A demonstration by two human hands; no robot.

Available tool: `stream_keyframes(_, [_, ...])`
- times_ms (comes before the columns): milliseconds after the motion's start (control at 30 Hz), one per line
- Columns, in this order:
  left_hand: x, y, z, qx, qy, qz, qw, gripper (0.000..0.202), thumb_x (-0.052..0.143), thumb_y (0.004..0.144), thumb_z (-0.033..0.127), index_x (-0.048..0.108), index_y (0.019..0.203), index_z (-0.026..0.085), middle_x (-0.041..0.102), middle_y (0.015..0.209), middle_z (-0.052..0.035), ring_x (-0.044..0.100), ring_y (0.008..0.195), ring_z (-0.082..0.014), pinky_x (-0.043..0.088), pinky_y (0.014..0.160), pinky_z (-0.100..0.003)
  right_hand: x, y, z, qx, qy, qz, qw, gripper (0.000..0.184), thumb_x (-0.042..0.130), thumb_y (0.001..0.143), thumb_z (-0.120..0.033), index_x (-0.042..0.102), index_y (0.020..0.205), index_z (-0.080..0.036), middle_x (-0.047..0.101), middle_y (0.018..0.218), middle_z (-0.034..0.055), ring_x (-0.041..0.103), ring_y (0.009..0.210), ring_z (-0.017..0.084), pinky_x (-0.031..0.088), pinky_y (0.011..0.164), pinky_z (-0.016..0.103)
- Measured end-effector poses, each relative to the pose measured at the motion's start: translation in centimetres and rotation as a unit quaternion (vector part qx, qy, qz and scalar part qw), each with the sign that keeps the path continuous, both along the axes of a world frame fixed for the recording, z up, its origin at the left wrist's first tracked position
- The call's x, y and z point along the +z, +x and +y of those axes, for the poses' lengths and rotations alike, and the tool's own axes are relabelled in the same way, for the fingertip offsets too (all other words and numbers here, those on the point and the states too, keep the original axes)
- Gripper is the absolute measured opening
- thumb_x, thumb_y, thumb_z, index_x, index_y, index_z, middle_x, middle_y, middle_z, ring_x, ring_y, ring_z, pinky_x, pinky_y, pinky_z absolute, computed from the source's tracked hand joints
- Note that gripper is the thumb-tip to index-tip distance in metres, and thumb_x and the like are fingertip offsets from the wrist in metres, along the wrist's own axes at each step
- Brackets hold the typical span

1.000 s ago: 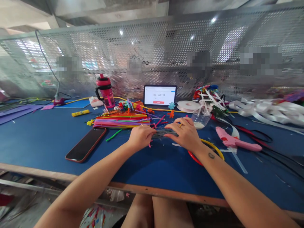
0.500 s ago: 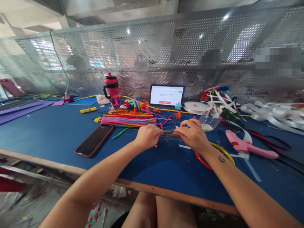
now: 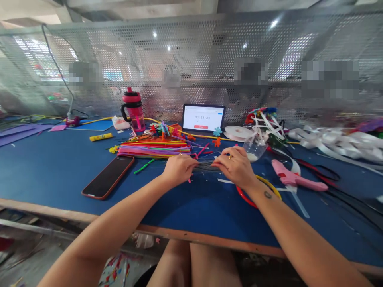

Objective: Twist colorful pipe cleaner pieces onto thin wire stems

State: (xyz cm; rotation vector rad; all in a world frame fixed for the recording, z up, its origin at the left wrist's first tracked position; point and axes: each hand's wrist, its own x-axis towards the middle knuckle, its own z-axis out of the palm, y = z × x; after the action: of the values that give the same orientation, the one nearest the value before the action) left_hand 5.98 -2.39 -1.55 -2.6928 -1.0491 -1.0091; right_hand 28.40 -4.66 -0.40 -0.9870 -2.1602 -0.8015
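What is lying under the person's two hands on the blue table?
A bundle of thin dark wires runs between the left hand and right hand. The palms cover the rest, so it cannot be seen.

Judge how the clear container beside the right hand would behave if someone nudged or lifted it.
The clear container has thin-looking walls, so it is probably light. It appears to lean, so a nudge could likely tip it. The white material lying loose inside would probably shift or spill.

The blue-topped bench (image 3: pixel 50 175) carries a smartphone (image 3: pixel 107 177), a heap of colored pipe cleaners (image 3: pixel 154 149), a pink glue gun (image 3: pixel 295 179) and loose white ribbon (image 3: pixel 335 143).
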Motion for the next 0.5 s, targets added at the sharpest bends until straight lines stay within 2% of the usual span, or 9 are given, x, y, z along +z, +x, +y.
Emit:
stream_keyframes(200, [0.2,0.0,0.0,0.002,-0.011,-0.001,1.0,0.018,0.053,0.081,0.02,0.07,0.086,0.023,0.069,0.075,-0.0003,0.062,0.071,-0.0138,0.044,0.062,-0.022,0.3,0.0,-0.1,-0.001,0.009,-0.021,1.0,0.025,0.05,0.086,-0.035,0.063,0.071,-0.02,0.059,0.068,0.002,0.053,0.078,0.014,0.031,0.084,0.032])
stream_keyframes(367, [0.3,0.2,-0.2,-0.005,-0.035,-0.005,0.999,0.022,0.05,0.077,0.013,0.07,0.082,0.023,0.069,0.075,0.0002,0.061,0.07,-0.0126,0.044,0.063,-0.022,0.3,-0.8,-0.7,-0.015,-0.017,-0.042,0.999,0.029,0.051,0.083,-0.046,0.062,0.092,-0.021,0.063,0.076,0.0032,0.051,0.088,0.019,0.028,0.085,0.036])
stream_keyframes(500, [0.2,0.4,-0.4,-0.013,-0.029,0.0,0.999,0.022,0.05,0.076,0.013,0.069,0.079,0.023,0.068,0.073,0.0009,0.061,0.07,-0.0125,0.043,0.063,-0.022,0.2,-1.8,-1.1,-0.013,-0.041,-0.035,0.998,0.022,0.047,0.088,-0.032,0.061,0.076,-0.021,0.06,0.066,0.0013,0.05,0.079,0.016,0.029,0.083,0.032])
